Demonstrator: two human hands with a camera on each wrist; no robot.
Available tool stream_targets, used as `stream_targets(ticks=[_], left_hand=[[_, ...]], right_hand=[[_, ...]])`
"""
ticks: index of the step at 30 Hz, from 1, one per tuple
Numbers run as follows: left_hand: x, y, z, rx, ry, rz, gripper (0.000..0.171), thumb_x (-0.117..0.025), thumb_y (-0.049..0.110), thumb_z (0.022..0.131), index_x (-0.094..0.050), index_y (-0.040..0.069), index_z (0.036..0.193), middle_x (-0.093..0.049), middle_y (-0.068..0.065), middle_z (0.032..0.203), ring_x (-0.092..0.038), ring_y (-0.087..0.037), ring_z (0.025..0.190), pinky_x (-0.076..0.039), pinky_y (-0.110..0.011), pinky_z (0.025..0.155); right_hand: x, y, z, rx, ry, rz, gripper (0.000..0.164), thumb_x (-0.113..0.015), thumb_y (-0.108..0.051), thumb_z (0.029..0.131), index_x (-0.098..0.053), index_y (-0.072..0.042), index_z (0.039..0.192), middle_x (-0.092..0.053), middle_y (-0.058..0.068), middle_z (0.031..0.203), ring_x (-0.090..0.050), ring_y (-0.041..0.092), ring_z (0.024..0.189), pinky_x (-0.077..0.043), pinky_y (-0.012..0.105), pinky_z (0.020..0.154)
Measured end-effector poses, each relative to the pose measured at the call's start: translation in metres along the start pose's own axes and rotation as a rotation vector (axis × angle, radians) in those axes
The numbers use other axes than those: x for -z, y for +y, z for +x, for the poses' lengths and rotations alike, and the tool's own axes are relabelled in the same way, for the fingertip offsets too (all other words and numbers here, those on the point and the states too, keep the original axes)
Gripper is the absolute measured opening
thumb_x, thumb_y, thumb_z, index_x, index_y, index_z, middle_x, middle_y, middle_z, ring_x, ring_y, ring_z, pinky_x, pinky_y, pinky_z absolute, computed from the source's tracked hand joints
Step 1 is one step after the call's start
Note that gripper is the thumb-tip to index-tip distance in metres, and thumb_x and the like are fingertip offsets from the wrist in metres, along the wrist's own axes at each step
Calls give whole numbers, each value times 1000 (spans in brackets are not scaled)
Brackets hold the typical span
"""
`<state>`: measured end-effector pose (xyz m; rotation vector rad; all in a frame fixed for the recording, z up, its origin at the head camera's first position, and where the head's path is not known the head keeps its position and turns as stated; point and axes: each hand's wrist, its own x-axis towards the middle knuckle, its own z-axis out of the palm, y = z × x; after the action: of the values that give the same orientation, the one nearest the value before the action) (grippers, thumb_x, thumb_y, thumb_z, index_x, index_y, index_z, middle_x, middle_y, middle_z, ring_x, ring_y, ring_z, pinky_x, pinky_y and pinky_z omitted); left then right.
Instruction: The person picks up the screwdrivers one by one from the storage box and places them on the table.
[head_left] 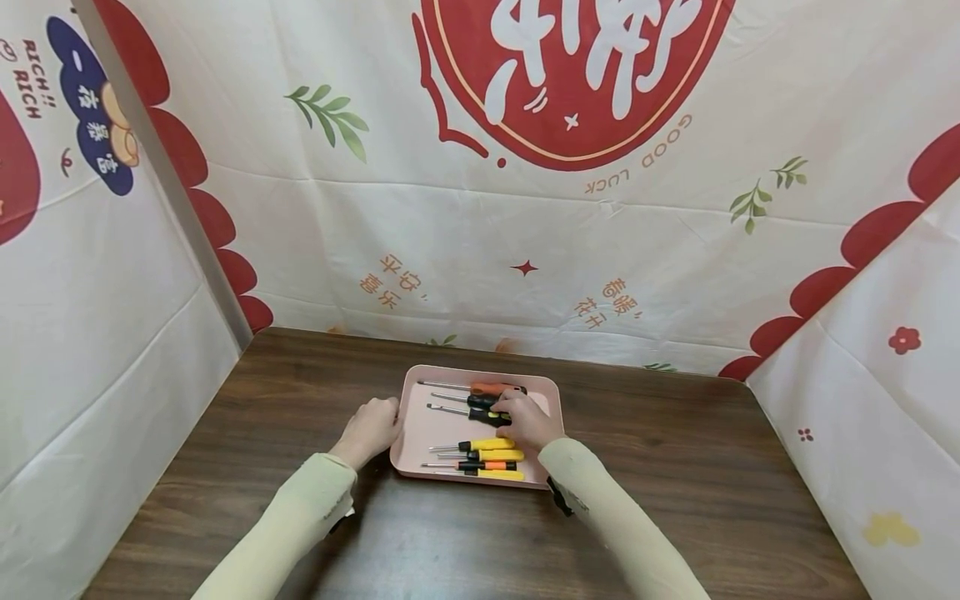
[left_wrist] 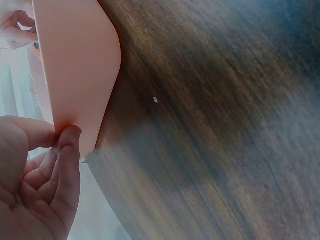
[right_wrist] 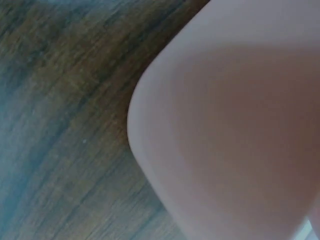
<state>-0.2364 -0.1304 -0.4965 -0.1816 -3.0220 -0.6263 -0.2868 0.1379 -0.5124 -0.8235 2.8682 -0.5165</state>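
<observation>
A shallow pink tray lies on the table with several screwdrivers inside. My left hand pinches the tray's left rim between thumb and index finger, as the left wrist view shows close up. Over the tray's right half, my right hand has thumb and fingers around the handle of a black-and-green screwdriver. Just behind that one lie a black-handled screwdriver and an orange-handled screwdriver. Smaller yellow-and-black screwdrivers are grouped along the near side. The right wrist view shows mostly the tray's outer wall.
The dark wooden table extends around the tray on all sides. A printed white cloth hangs behind the table's far edge, with more cloth at left and right. A small white speck lies on the wood near the tray.
</observation>
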Motion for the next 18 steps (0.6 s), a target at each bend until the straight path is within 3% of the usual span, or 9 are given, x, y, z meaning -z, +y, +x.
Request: stream_targets(ticks=[5,12,18], left_hand=[[0,1,0,-12,6,1,18,-57,11,84,-54,6,67,-57,-9,62,-57,-26,57,-42,-40,48],[0,2,0,-14,7,-3,18,-57,11,84,-54,6,67,-57,-10,62,-58,-27,58,-43,-41,48],[1,1,0,0,-5,-2,17,-57,11,84,-54,6,68,-58,-10,63,-58,-27,58,-43,-41,48]], right_hand=[[0,0,0,47,29,-38,26,-72,-9,74,-69,-6,99,-58,3,98,-51,17,93,-45,34,83],[2,-2,1,13,3,-36,22,-68,-9,76,-70,-8,98,-56,2,97,-50,16,91,-44,33,81],[4,-2,1,36,-1,-48,21,-65,-9,77,-69,-9,97,-57,1,98,-50,16,92,-44,32,81]])
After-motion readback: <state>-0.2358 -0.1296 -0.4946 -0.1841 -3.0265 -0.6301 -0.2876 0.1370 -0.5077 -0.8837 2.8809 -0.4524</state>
